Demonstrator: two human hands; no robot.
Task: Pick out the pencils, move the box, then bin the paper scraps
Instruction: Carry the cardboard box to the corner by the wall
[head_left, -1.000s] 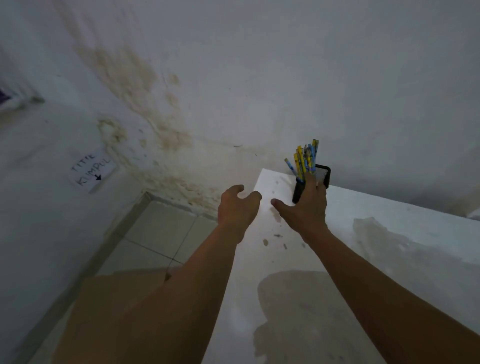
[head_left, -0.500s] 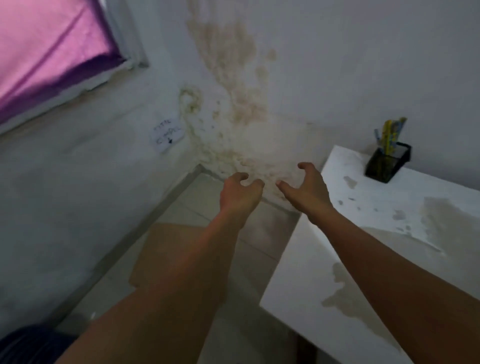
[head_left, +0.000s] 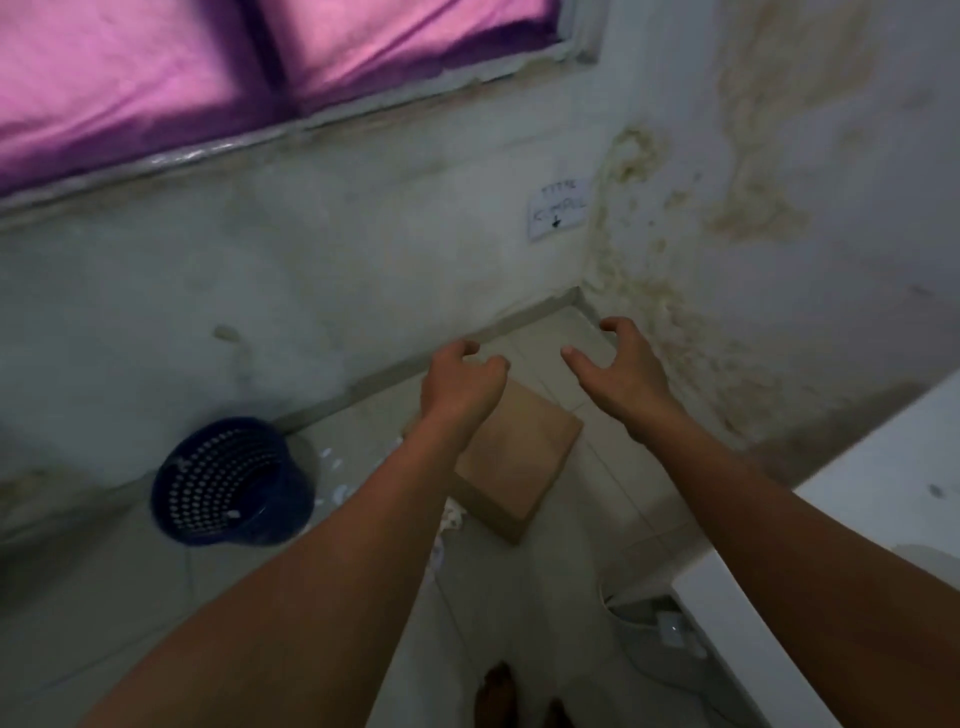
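Observation:
A flat brown cardboard box lies on the tiled floor near the room's corner. My left hand hovers above its near-left part, fingers curled and holding nothing. My right hand is raised to the right of the box, fingers spread and empty. White paper scraps lie on the floor between the box and a dark blue perforated bin standing at the left by the wall. More scraps show at the box's near edge, partly hidden by my left forearm. The pencils are out of view.
A white table edge runs along the right. A white cable and plug lie on the floor under it. My bare feet are at the bottom. A paper label is stuck on the stained wall below a pink-curtained window.
My view has swung left and down from the table with the pencil holder to the floor. Both hands left the table and now hang over the box; the bin has come into view.

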